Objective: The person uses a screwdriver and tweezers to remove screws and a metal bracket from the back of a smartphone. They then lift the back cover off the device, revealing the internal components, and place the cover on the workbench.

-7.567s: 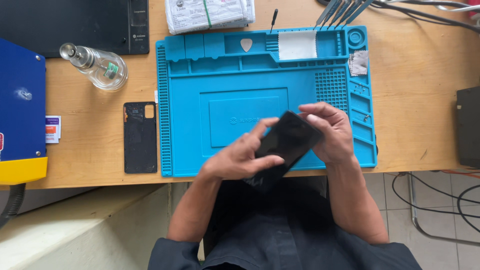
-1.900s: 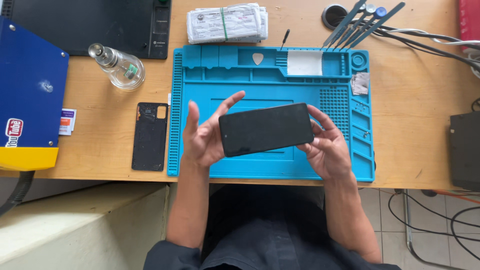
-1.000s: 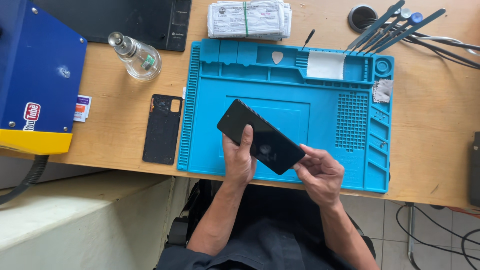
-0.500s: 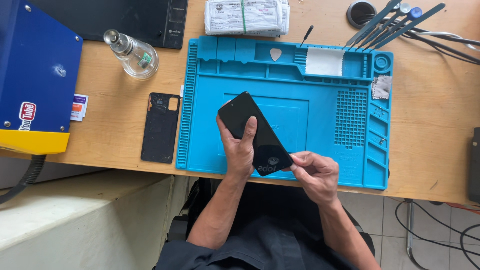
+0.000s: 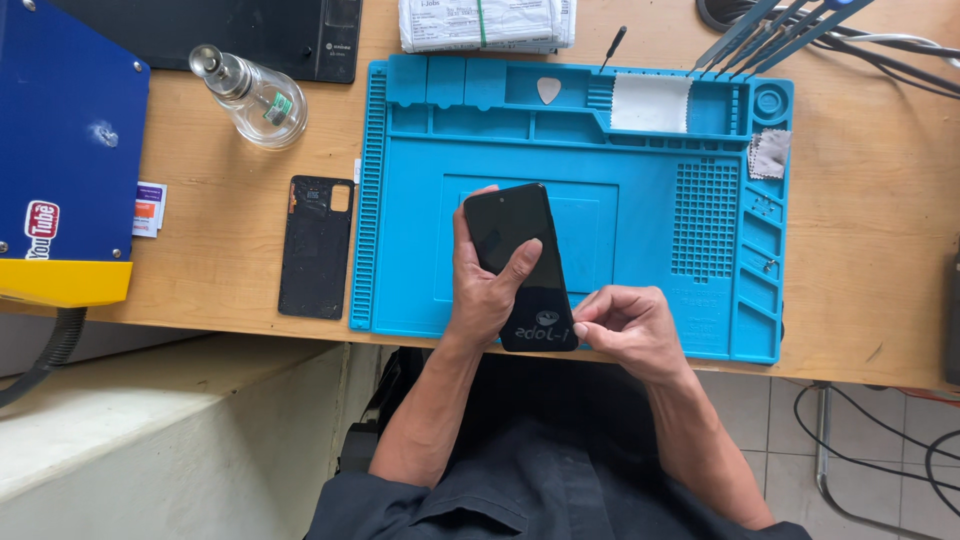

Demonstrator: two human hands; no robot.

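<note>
My left hand (image 5: 483, 290) grips a black smartphone (image 5: 512, 240) with its dark screen up, thumb laid across the glass. The phone stands almost lengthwise above the near edge of the blue silicone work mat (image 5: 660, 300). My right hand (image 5: 627, 327) pinches at the phone's lower right corner, where a film or sticker with a white mark covers the bottom end. What the fingertips hold there is too small to make out.
A black phone back cover (image 5: 316, 246) lies on the wooden desk left of the mat. A small glass bottle (image 5: 251, 92), a blue and yellow machine (image 5: 62, 160), a wrapped packet (image 5: 487, 22), tweezers (image 5: 775, 28), a white cloth (image 5: 650, 102) and a pick (image 5: 548, 90) sit around.
The phone has turned from lying crosswise between both hands to nearly upright in my left hand. My right hand has shifted down to its lower corner.
</note>
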